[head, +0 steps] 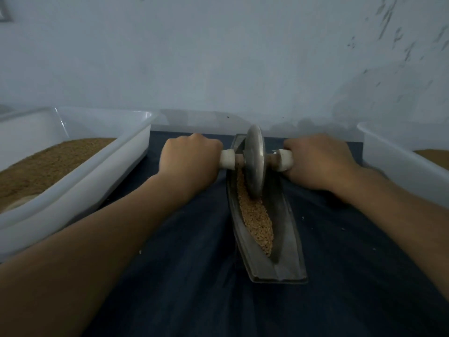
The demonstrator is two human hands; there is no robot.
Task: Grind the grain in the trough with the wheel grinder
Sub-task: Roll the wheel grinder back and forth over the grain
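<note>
A pale, scuffed wall fills the upper half of the view. Below it a dark blue cloth covers the work surface.

On the cloth at the left stands a large white plastic tub, partly filled with fine brown meal. Its near corner lies close beside the left forearm. A second white tub sits at the right edge, with a strip of the same brown stuff just showing inside.

Between the tubs a long, narrow metal trough runs away from the person, boat-shaped and resting on the cloth. The wheel grinder stands upright in the trough's far half. Its metal disc is edge-on, and its lower rim seems to bite into the grain, though the dim light makes the contact hard to judge.

The left hand is wrapped round the left white handle. The right hand is closed round the right handle, knuckles up.

The grain lies in a tan ribbon along the trough's groove, from under the disc toward the near end. A few stray specks dot the cloth beside the trough.
</note>
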